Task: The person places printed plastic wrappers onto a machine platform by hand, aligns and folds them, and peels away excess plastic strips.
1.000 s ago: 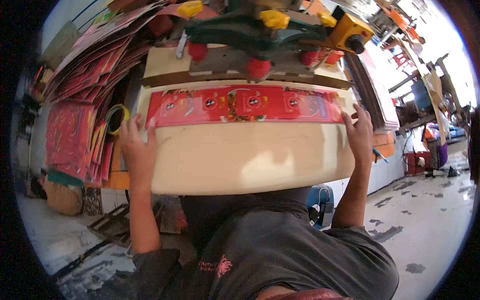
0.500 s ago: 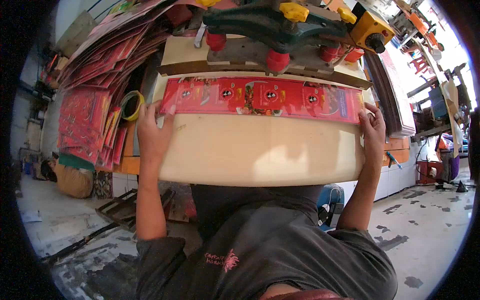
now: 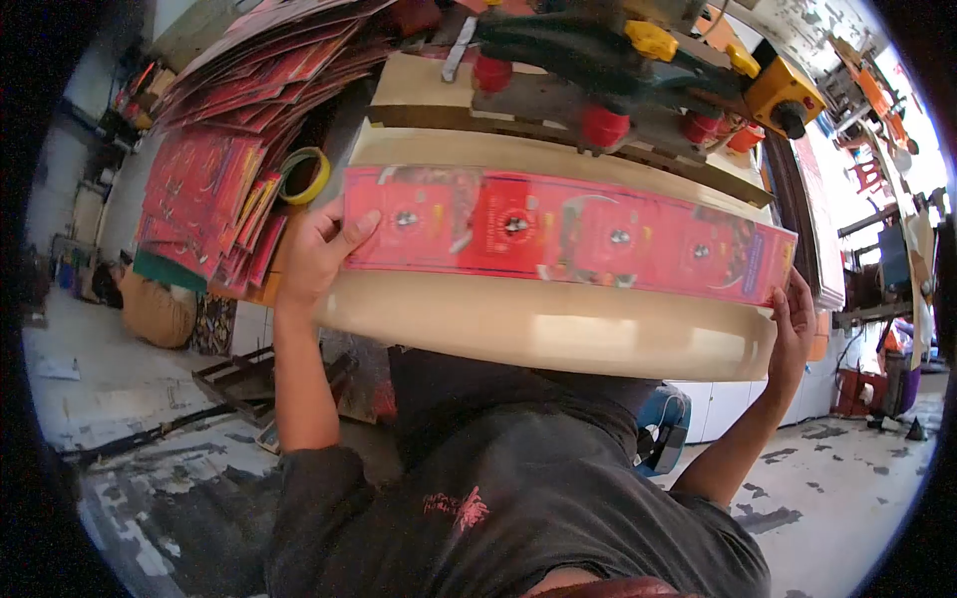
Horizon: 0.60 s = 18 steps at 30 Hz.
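A long red printed sheet [image 3: 598, 234] with food pictures spans between my hands, above a cream board [image 3: 518, 319]. My left hand [image 3: 337, 244] grips its left end, thumb on top and the fingers behind it. At the lower right corner, my right hand [image 3: 791, 314] pinches the sheet between thumb and fingers. Behind the sheet stands a machine with a dark green frame [image 3: 568, 55], yellow knobs [image 3: 651, 41] and red round parts [image 3: 604, 127]. The sheet hides part of the board.
Stacks of red printed sheets [image 3: 204, 194] lie at the left, beside a yellow tape roll [image 3: 305, 176]. An orange control box [image 3: 785, 92] with a black dial is at the upper right. Another stack [image 3: 819, 229] stands at the right, past the board.
Both hands have closed on the red sheet and lifted it off the board toward me. It now looks larger and slopes down to the right. The camera view has shifted too.
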Each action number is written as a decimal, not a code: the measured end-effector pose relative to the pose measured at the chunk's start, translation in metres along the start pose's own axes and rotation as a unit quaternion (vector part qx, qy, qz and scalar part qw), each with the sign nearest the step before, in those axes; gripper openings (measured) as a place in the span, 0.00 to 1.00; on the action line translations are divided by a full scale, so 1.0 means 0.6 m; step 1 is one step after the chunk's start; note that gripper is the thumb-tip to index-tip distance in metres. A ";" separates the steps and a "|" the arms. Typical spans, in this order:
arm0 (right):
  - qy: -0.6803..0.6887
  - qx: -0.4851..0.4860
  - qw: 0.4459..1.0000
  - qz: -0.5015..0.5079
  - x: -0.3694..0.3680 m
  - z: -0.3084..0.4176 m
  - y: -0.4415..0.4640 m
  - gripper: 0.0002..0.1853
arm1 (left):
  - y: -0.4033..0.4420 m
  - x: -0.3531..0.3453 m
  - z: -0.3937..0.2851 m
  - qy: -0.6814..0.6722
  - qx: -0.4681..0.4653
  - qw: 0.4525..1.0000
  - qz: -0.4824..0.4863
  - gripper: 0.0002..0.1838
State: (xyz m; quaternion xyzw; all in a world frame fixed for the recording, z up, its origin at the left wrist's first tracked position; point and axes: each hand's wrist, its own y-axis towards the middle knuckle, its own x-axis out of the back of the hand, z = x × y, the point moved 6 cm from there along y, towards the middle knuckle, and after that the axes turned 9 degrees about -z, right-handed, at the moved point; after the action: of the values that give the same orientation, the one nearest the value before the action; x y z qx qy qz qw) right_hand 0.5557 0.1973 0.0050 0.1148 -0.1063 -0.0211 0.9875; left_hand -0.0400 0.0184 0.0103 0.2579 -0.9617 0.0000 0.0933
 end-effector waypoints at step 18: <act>-0.183 0.461 0.829 0.257 -0.485 0.306 -0.105 0.18 | -0.070 -0.063 0.045 -0.153 -0.064 0.982 -0.092 0.15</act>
State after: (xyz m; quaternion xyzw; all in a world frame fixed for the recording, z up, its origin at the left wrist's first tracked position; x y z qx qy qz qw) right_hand 0.2311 0.1146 0.1056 0.5194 -0.3084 0.2640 0.7519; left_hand 0.0081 -0.0005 -0.0253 0.3360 -0.9346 -0.1098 -0.0391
